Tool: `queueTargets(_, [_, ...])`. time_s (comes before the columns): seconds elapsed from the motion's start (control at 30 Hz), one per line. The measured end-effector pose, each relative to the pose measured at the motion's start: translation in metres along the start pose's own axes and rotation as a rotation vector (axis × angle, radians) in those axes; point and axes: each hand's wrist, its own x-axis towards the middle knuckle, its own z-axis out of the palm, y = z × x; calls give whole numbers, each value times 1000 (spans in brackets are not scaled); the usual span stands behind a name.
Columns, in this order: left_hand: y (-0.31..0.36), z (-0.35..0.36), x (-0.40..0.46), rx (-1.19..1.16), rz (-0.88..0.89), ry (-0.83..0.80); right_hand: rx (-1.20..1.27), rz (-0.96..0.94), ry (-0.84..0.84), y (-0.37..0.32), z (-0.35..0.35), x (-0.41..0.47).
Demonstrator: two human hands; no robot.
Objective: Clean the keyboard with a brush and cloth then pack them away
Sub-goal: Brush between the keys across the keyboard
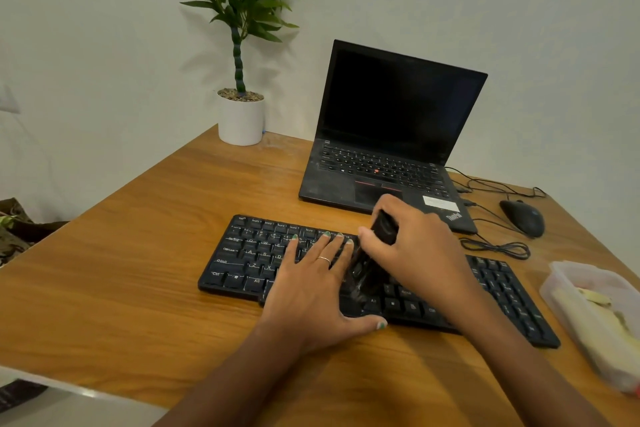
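I am in the brushing step. My right hand [412, 243] has its fingers clenched around the black-handled brush [374, 253], bristles down on the middle keys of the flat black plastic keyboard [242, 253], which lies on the wooden worktop [156, 236]. My left hand [311, 281] lies flat and unclenched on the keys just beside the brush, steadying them. Next, I judge, come sweeps toward the unbrushed rows.

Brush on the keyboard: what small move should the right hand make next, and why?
Probably sweep the brush rightward along the key rows. The right hand holds it with bristles down on the middle of the keyboard, while the left hand lies flat on the left half, steadying it. The right-hand keys and number pad lie uncovered beyond the brush.
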Motion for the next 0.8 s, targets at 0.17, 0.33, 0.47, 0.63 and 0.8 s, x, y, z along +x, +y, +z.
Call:
queueTargets(0.17, [0,0,1,4,1,-12,-85,110,96,14,0,3])
queueTargets(0.33, [-1,0,1,-1,5,-23,92,102,-127,21,-11,0])
queueTargets(0.47, [-1,0,2,7,8,-17,-77,238,70,36,-8,5])
queueTargets(0.63, [-1,2,2,15,1,-13,-105,-21,5,13,-6,-11])
queueTargets(0.8, [-2,2,3,0,2,-5,-150,204,84,37,-11,-1])
